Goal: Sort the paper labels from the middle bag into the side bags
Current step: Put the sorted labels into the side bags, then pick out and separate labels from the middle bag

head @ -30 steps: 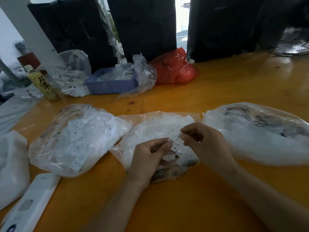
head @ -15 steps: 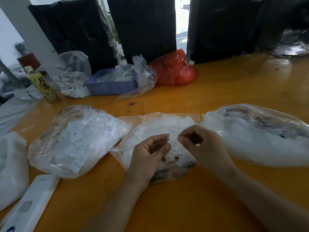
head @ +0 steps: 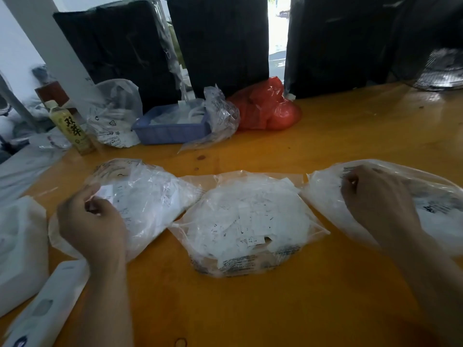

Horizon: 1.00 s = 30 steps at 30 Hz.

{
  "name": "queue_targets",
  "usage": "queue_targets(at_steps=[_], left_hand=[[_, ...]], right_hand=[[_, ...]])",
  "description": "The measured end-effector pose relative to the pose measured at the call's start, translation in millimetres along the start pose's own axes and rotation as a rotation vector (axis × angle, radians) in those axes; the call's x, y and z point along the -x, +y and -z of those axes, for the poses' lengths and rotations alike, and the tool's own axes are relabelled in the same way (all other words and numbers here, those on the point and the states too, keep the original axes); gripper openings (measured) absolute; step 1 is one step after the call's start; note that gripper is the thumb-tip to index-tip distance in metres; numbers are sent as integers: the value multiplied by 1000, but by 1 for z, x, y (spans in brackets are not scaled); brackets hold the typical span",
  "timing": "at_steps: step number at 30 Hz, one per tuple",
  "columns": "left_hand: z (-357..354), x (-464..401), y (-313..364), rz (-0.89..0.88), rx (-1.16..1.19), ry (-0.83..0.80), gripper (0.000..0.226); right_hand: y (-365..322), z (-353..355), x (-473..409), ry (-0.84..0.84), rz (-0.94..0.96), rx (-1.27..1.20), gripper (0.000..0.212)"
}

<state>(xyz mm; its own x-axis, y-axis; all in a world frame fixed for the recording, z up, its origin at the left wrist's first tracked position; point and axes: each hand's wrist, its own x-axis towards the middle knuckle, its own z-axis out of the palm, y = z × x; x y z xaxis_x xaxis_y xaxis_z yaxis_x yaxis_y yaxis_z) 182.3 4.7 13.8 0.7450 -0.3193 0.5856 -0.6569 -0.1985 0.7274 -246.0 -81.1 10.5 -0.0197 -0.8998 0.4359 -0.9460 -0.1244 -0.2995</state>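
Observation:
Three clear plastic bags of white paper labels lie in a row on the orange table [head: 275, 309]. The middle bag [head: 250, 221] lies with loose labels heaped on it and no hand on it. My left hand [head: 92, 221] hovers over the left bag [head: 150, 196] and pinches a white paper label [head: 106, 191] between thumb and fingers. My right hand [head: 375, 196] is over the near end of the right bag [head: 438, 196], fingers curled, with a small pale bit of a label showing in its pinch.
At the back stand a green tea bottle [head: 67, 128], a clear bag [head: 115, 116], a blue basket [head: 172, 128] and a red bag [head: 268, 108], with black wrapped bundles [head: 220, 41] behind. White packets [head: 20, 246] and a flat white pack [head: 47, 304] lie at the left edge.
Both hands were together over the middle bag, pulling labels apart. They have since moved apart, the left to the left bag with a label, the right to the right bag.

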Motion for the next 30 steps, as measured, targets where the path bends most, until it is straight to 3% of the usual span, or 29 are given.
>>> queue_targets(at_steps=[3,5,7,11,15,20,24,27,30], left_hand=[[0,-6,-10,-18,-168,-176,32],[-4,-1,-7,-69,-271,-308,29],[-8,4,-2,-117,-373,-394,27],[-14,7,5,-110,-343,-556,40],[-12,8,11,-84,-175,-404,43],[-11,6,9,-60,-158,-312,51],[-7,8,12,-226,-260,-199,51],[-8,21,25,-320,-173,-64,40],[-18,49,52,-508,59,-86,29]], right_hand=[[19,-2,-5,-155,-85,220,27],[23,-2,-6,-227,-85,257,13],[20,-3,-5,-286,-73,254,21],[17,-9,-2,-344,-14,277,31],[15,-8,-1,-315,-47,225,16],[12,-6,-2,-112,-96,36,25],[3,-4,-2,78,-16,-121,22],[-7,-3,1,78,-104,-450,20],[-20,-2,8,-26,-166,-865,20]])
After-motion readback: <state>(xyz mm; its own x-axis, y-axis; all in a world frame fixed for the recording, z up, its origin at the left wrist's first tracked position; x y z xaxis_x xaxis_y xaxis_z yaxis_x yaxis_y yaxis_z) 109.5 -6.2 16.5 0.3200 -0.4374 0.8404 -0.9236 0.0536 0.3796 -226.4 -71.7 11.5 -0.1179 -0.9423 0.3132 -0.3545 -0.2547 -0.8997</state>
